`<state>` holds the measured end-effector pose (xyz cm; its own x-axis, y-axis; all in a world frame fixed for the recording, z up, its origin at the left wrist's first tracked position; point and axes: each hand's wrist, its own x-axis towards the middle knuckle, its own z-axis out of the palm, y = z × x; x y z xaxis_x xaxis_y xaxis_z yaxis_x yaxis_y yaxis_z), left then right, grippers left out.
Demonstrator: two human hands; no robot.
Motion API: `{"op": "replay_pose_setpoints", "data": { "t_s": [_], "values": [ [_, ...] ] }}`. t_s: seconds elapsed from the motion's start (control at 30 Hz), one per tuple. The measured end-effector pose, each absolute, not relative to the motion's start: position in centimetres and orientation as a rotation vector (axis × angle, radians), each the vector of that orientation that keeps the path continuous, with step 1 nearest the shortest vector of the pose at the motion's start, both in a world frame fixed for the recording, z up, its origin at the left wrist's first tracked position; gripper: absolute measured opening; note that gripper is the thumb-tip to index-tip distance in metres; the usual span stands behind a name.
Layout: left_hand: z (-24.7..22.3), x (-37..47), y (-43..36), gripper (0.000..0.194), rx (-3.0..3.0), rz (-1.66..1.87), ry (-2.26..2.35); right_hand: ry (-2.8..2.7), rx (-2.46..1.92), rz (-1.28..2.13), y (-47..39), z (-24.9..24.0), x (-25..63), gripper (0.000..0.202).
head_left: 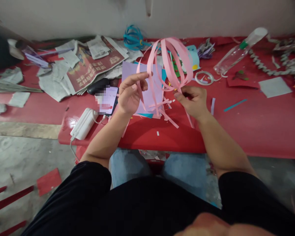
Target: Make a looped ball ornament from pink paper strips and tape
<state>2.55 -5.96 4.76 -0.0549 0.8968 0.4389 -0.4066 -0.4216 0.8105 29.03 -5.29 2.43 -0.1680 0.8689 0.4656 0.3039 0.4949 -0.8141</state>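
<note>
A round cage of looped pink paper strips [170,62] hangs above the red table. Its gathered lower ends are pinched between the thumb and fingers of my right hand [193,100]. On the cage's left side, some strips dangle loose. My left hand [131,91] has its thumb and fingers closed on one loose pink paper strip [141,96], while the index finger reaches across to another. Beneath lie a sheet of purple paper [130,70] and several pink paper scraps [170,119].
Behind stands a blue paper-strip ball [132,37]. Newspapers [88,70], a phone [111,98] and a white power bank [85,124] lie left. To the right are a clear plastic bottle [232,59], a white tape roll [204,78] and a blue strip [235,105].
</note>
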Motion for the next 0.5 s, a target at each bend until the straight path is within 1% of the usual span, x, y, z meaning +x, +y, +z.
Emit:
{"op": "replay_pose_setpoints", "data": {
  "t_s": [0.07, 0.37, 0.5],
  "values": [
    [4.63, 2.62, -5.95, 0.047, 1.206, 1.656, 0.622, -1.715, -0.998, 0.688, -5.22, 2.36, 29.04, 0.027],
    [4.78, 3.11, -6.3, 0.038, 1.219, 1.577, 0.554, -1.689, -0.971, 0.704, -5.1, 2.44, 28.93, 0.032],
    [4.96, 3.28, -6.54, 0.042, 1.223, 1.514, 0.572, -1.687, -0.992, 0.687, -5.28, 2.78, 28.72, 0.039]
  ]
}}
